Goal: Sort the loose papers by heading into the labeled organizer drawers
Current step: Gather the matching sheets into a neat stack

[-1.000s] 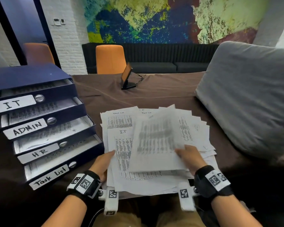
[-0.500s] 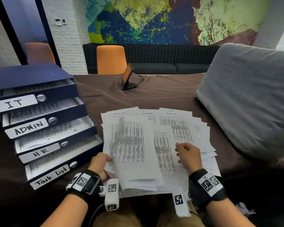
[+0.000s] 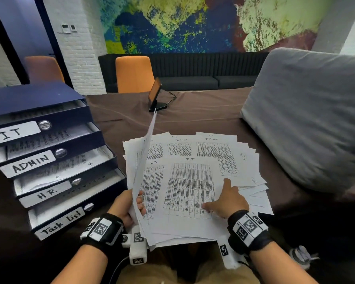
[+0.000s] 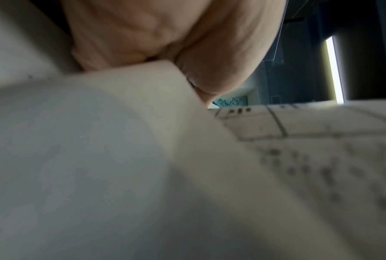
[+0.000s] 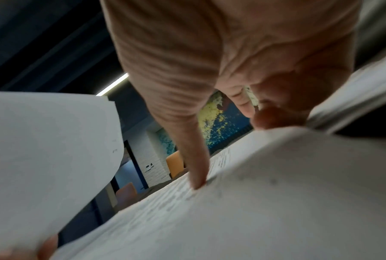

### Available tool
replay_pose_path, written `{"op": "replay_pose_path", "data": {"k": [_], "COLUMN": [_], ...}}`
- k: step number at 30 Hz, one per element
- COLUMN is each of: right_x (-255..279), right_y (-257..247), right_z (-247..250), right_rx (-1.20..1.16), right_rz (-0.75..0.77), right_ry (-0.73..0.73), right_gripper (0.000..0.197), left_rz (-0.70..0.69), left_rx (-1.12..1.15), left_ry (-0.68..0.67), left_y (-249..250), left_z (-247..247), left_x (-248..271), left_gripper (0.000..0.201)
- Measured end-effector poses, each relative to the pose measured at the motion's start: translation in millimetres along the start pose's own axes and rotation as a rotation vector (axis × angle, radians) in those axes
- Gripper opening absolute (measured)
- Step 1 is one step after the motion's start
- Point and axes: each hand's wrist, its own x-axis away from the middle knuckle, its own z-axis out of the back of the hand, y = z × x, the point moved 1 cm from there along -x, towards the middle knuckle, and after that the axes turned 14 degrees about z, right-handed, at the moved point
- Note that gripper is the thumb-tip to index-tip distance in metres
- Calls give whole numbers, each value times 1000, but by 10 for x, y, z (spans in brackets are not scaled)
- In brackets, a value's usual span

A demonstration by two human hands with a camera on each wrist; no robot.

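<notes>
A fanned pile of printed papers [image 3: 193, 181] lies on the brown table in front of me, with headings IT and Task list showing. My left hand [image 3: 131, 206] pinches the near edge of one sheet [image 3: 146, 152], which stands almost upright over the pile's left side; its heading cannot be read. My right hand [image 3: 226, 198] rests on a sheet headed IT, index finger and thumb spread flat. In the right wrist view the thumb [image 5: 196, 176] presses the paper [image 5: 254, 193]. The blue organizer [image 3: 29, 95] at left has its IT [image 3: 10, 133], ADMIN [image 3: 31, 162], HR [image 3: 46, 193] and Task list [image 3: 62, 222] drawers pulled out, each holding papers.
A large grey cushion [image 3: 307, 115] lies on the table's right side, close to the pile. A phone on a stand [image 3: 155, 95] sits beyond the papers. Orange chairs [image 3: 133, 74] and a dark sofa stand behind the table.
The left hand has raised its sheet from lying flat on the pile to standing on edge. The right hand has slid slightly nearer and spread its fingers on the IT sheet.
</notes>
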Motion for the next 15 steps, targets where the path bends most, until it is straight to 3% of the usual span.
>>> {"op": "replay_pose_path", "data": {"k": [3, 6, 7, 10, 13, 15], "right_x": [-60, -160, -194, -272, -269, -217], "right_y": [81, 203, 229, 324, 341, 286], "right_z": [48, 13, 23, 156, 320, 353], "right_rx": [-176, -341, -418, -609, -822, -973], "right_rz": [-22, -41, -22, 40, 110, 121], "right_ry": [-2, 73, 109, 234, 294, 266], "right_gripper": [84, 31, 23, 38, 16, 16], "left_rz": [5, -4, -14, -38, -39, -69], "left_rx": [-26, -56, -71, -66, -98, -117], "left_ry": [8, -64, -64, -31, -44, -43], "left_y": [9, -14, -13, 12, 12, 1], "left_z": [-12, -63, -63, -1, -18, -43], "left_x": [-3, 76, 105, 19, 23, 15], "left_gripper": [28, 27, 26, 36, 38, 35]}}
